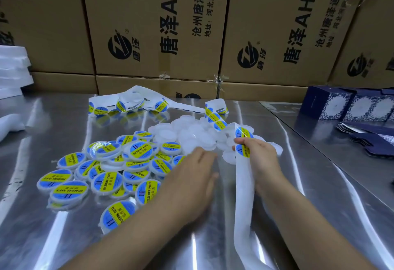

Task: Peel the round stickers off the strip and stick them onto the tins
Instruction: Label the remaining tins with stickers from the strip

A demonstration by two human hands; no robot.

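A white backing strip (pixel 244 186) carrying round blue-and-yellow stickers runs from the far table down past my right hand (pixel 259 154), which pinches it at a sticker (pixel 243 149). My left hand (pixel 191 176) lies flat, fingers apart, reaching toward a heap of plain white tins (pixel 191 135) in the middle of the table. Left of it lies a pile of labelled tins (pixel 110 171) with blue-and-yellow stickers on their lids. The left fingertips are blurred, and whether they touch a tin cannot be told.
The shiny metal table (pixel 64 237) reflects light. More curled strip (pixel 128 103) lies at the far side. Cardboard boxes (pixel 149 24) form a wall behind. Dark blue patterned cartons (pixel 349 107) and flat packs sit at the right; white foam (pixel 12 69) at the left.
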